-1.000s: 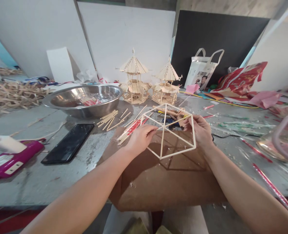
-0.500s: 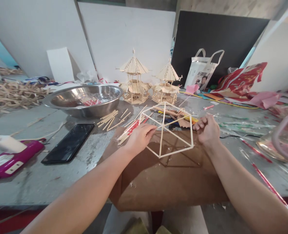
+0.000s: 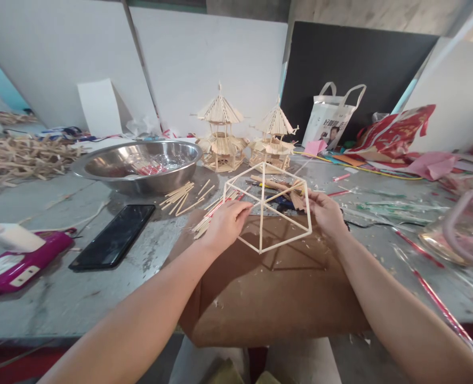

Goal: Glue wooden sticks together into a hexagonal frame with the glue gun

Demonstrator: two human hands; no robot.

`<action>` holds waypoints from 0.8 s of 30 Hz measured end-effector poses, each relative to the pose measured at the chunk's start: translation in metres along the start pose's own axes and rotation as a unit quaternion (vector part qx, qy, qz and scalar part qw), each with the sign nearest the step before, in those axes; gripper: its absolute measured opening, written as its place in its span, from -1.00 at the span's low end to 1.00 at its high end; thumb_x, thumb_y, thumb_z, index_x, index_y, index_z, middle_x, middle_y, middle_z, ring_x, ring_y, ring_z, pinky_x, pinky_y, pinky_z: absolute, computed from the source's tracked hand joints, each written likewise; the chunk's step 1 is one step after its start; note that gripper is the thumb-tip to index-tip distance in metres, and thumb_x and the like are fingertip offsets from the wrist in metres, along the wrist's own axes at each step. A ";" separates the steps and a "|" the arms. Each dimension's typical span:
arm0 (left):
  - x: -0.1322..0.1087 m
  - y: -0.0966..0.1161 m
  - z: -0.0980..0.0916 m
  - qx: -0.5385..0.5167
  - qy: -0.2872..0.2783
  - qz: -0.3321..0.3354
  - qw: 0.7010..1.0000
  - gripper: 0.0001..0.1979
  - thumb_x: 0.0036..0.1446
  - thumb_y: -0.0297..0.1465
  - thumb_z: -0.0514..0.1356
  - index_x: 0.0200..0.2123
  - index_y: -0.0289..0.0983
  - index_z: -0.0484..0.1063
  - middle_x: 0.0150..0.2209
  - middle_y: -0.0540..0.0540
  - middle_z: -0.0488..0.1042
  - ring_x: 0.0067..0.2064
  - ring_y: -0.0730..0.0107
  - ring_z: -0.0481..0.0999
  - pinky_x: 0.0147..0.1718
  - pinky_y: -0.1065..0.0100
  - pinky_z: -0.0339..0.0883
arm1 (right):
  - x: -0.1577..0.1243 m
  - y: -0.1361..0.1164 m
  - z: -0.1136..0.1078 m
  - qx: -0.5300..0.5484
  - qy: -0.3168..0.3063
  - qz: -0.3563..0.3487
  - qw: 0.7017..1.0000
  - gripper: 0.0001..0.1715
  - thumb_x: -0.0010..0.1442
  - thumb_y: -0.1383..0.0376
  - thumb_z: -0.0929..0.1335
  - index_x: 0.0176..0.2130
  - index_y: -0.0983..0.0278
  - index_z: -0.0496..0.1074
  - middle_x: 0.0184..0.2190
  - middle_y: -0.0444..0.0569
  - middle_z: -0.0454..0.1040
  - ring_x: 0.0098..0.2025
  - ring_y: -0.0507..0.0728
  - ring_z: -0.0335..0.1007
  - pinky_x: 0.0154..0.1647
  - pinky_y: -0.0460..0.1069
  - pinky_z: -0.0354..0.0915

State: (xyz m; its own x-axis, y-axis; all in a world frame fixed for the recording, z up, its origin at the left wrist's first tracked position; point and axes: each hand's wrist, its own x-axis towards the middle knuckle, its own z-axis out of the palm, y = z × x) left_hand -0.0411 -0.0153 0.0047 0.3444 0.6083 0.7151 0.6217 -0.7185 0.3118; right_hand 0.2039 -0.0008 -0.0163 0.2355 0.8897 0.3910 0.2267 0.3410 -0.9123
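Note:
A hexagonal frame of thin wooden sticks (image 3: 261, 226), with spokes meeting at its centre, is held tilted above a brown board (image 3: 276, 304). My left hand (image 3: 229, 221) pinches it by a stick on its left side, and that hand hides part of the rim. At the right edge, the closed fingers of my right hand (image 3: 327, 212) grip the rim near its upper right corner. The frame casts a shadow on the board. Behind the left hand lies a bundle of loose sticks (image 3: 204, 224) with red wrapping.
Two stick pagodas (image 3: 221, 144) stand at the back beside a steel basin (image 3: 168, 184). More sticks (image 3: 177, 194), a phone (image 3: 114, 234) and a purple power strip (image 3: 40, 261) lie left. A clear jug (image 3: 440, 240) and plastic wrappers (image 3: 432, 298) are on the right.
My right hand has come in from beside the frame and now grips its right edge. The frame has shifted slightly left and up, still in my left hand.

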 end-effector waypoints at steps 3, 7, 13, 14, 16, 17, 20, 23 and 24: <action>0.002 -0.004 -0.002 -0.005 0.003 -0.028 1.000 -0.85 0.05 -0.44 0.07 -0.32 -0.27 0.40 -0.36 -0.06 0.49 -0.31 0.43 0.45 -0.29 0.39 0.32 | -0.005 -0.001 0.006 -0.116 -0.081 -0.075 0.987 -0.77 -0.10 0.25 0.31 -0.36 0.26 0.43 -0.45 -0.09 0.45 -0.39 0.07 0.36 -0.29 0.04 0.29; 0.002 -0.013 -0.002 -0.021 0.015 -0.058 0.998 -0.84 0.05 -0.41 0.06 -0.32 -0.27 0.40 -0.35 -0.07 0.49 -0.34 0.44 0.45 -0.32 0.40 0.33 | -0.025 -0.013 0.024 -0.147 -0.173 -0.099 0.969 -0.65 -0.15 0.18 0.36 -0.28 0.20 0.45 -0.25 -0.03 0.46 -0.13 0.16 0.31 -0.06 0.10 0.19; 0.001 -0.023 0.003 -0.004 0.005 -0.058 0.998 -0.83 0.05 -0.41 0.04 -0.33 -0.29 0.40 -0.34 -0.10 0.48 -0.33 0.41 0.46 -0.32 0.38 0.33 | -0.062 -0.033 0.048 -0.357 -0.467 -0.096 0.804 -0.22 0.07 -0.06 0.11 0.18 0.22 -0.09 0.21 -0.01 -0.16 0.22 0.21 -0.34 0.15 0.22 -0.33; 0.000 -0.024 0.004 0.003 0.004 -0.056 0.998 -0.83 0.06 -0.41 0.04 -0.33 -0.30 0.40 -0.34 -0.10 0.48 -0.32 0.40 0.46 -0.31 0.38 0.33 | -0.065 -0.034 0.046 -0.380 -0.476 -0.101 0.787 -0.23 0.09 -0.07 0.06 0.20 0.21 -0.15 0.22 -0.03 -0.22 0.23 0.21 -0.40 0.15 0.23 -0.38; -0.002 -0.025 0.006 0.016 0.000 -0.051 0.999 -0.83 0.06 -0.41 0.03 -0.33 -0.30 0.40 -0.34 -0.11 0.49 -0.31 0.39 0.46 -0.29 0.37 0.33 | -0.065 -0.032 0.038 -0.414 -0.466 -0.102 0.775 -0.24 0.11 -0.07 -0.01 0.20 0.20 -0.19 0.22 -0.05 -0.26 0.23 0.21 -0.42 0.14 0.25 -0.42; -0.004 -0.026 0.007 0.021 -0.003 -0.048 0.999 -0.83 0.06 -0.42 0.02 -0.33 -0.29 0.40 -0.35 -0.11 0.49 -0.30 0.39 0.46 -0.28 0.36 0.32 | -0.064 -0.031 0.032 -0.427 -0.457 -0.098 0.774 -0.25 0.11 -0.07 -0.02 0.20 0.20 -0.17 0.22 -0.04 -0.25 0.23 0.21 -0.41 0.14 0.26 -0.41; -0.008 -0.027 0.010 0.023 -0.013 -0.034 0.999 -0.83 0.06 -0.43 0.02 -0.33 -0.29 0.39 -0.36 -0.10 0.49 -0.30 0.40 0.46 -0.27 0.36 0.33 | -0.062 -0.024 0.007 -0.463 -0.434 -0.076 0.769 -0.28 0.13 -0.05 -0.03 0.18 0.20 -0.10 0.22 0.01 -0.20 0.22 0.23 -0.31 0.12 0.29 -0.32; -0.011 -0.028 0.012 0.026 -0.026 -0.016 0.999 -0.84 0.06 -0.44 0.03 -0.32 -0.28 0.39 -0.35 -0.10 0.49 -0.29 0.40 0.45 -0.26 0.35 0.33 | -0.065 -0.014 -0.020 -0.485 -0.404 -0.081 0.771 -0.31 0.14 -0.02 0.00 0.17 0.22 -0.05 0.20 0.06 -0.13 0.22 0.24 -0.30 0.11 0.28 -0.23; -0.012 -0.027 0.012 0.026 -0.029 -0.011 0.999 -0.84 0.06 -0.45 0.03 -0.31 -0.28 0.39 -0.35 -0.10 0.49 -0.29 0.40 0.45 -0.26 0.35 0.33 | -0.066 -0.011 -0.029 -0.490 -0.397 -0.080 0.772 -0.31 0.15 -0.02 0.00 0.18 0.22 -0.07 0.20 0.06 -0.15 0.22 0.23 -0.30 0.10 0.27 -0.21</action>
State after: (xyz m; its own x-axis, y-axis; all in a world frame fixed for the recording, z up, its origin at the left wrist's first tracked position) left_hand -0.0536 0.0013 -0.0200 0.3695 0.6442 0.6697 0.6647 -0.6868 0.2940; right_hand 0.2135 -0.0727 -0.0285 -0.4343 0.8985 -0.0630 0.8908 0.4182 -0.1776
